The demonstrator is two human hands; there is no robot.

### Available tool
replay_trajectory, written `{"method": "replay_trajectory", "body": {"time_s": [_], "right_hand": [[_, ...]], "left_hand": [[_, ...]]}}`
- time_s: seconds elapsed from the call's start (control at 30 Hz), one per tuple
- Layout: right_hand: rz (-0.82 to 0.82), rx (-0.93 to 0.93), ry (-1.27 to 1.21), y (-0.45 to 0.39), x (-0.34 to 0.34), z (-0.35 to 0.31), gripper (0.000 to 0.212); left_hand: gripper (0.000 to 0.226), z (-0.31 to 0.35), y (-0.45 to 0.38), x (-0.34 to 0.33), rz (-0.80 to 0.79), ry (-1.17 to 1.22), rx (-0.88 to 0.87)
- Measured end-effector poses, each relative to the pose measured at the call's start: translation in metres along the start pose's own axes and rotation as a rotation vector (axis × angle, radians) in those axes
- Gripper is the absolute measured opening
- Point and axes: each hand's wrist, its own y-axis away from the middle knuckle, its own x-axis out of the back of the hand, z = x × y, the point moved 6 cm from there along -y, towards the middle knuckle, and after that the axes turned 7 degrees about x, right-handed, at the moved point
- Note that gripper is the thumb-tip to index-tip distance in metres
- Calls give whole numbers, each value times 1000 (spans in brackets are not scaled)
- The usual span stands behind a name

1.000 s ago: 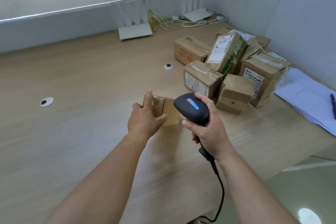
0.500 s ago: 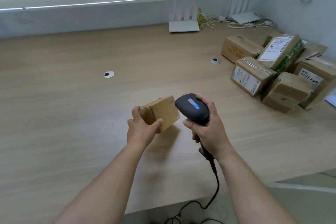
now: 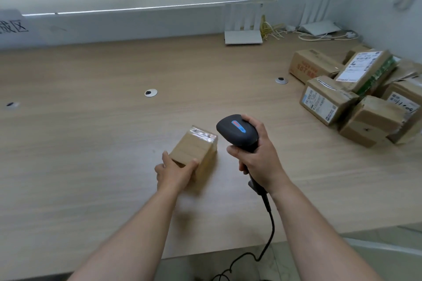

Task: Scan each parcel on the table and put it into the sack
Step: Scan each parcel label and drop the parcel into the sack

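Note:
My left hand [image 3: 174, 172] grips the near end of a small brown cardboard parcel [image 3: 195, 147] with shiny clear tape on its far edge, held just above the wooden table [image 3: 91, 143]. To its right, my right hand [image 3: 255, 162] holds a black handheld scanner [image 3: 237, 131] by its handle, head tipped toward the parcel. The scanner's black cable [image 3: 265, 244] hangs over the table's front edge. A pile of several taped cardboard parcels [image 3: 356, 96] sits at the right. No sack is in view.
Two white routers [image 3: 243, 36] and loose cables [image 3: 319, 35] stand along the back wall. Round cable grommets [image 3: 151, 93] are set in the tabletop. The table's front edge runs close below my arms, with floor beyond.
The view has swung left, so the parcel pile now sits further right. My left hand has turned the small parcel and brought it nearer, taped end away from me. The scanner hand stayed alongside.

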Motion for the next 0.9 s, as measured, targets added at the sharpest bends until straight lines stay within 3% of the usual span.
{"method": "replay_trajectory", "body": {"time_s": [0.13, 0.2, 0.3, 0.47, 0.6, 0.77, 0.83, 0.9], "right_hand": [[7, -6, 11, -1, 6, -2, 70], [8, -4, 16, -2, 9, -4, 70], [4, 9, 14, -2, 12, -7, 69], [2, 23, 24, -4, 16, -6, 71], [2, 4, 22, -6, 18, -2, 70], [-11, -3, 31, -9, 19, 1, 71], [-16, -7, 38, -10, 19, 1, 71], [-16, -11, 42, -10, 19, 2, 71]], "left_hand": [[109, 24, 3, 0, 114, -406, -225], [97, 29, 3, -3, 115, -521, -284], [80, 35, 3, -7, 37, -528, -320], [86, 43, -1, -6, -178, -340, -270], [60, 49, -7, 10, -83, -262, -286], [46, 59, -15, 15, 56, -526, -367], [50, 58, -13, 12, 68, -615, -354], [69, 59, -10, 8, 77, -715, -360]]}}
